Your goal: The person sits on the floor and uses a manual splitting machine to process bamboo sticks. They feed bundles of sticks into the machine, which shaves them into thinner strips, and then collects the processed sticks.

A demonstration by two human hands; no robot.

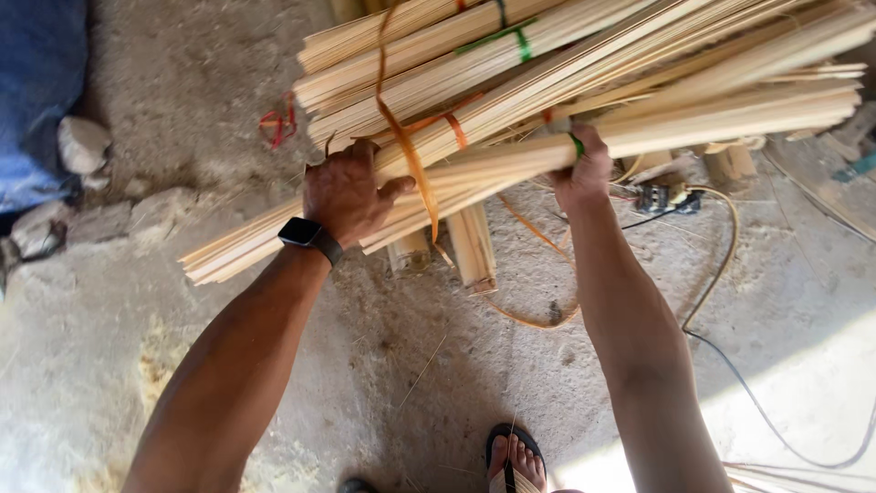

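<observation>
Fingers (339,157) of your left hand (347,194) curl over the top of the bundle of bamboo strips (511,160), clamped on it from above; those of your right hand (584,169) wrap round the same bundle farther along, closed on it near a green tie (578,144). Both hands grip the bundle, held above the concrete floor (438,365).

Long axis: the strips run from lower left to upper right, their cut ends (205,265) fanning out beyond your left hand and the far ends passing out past your right. Your left hand sits nearer the cut ends, your right nearer the middle of the length. A smartwatch (306,234) rides on the left wrist just below the bundle.

Nearest you, under the bundle: your sandalled foot (516,456) and a thin black cable (748,393) curving off to the right of it across the floor.

Directly beneath the bundle: two short bamboo sections (456,248) and a loose curl of orange strip (538,315) lying on the floor. A long orange strip (406,137) hangs over the bundle between your hands.

Beyond and above the bundle: more tied bundles (438,55), bound with green and orange ties. Left of the bundle: a red band (278,123) on the floor, pale stones (84,144) and blue cloth (36,91). Stacked bundles press close against the held one; whether they touch cannot be told.
</observation>
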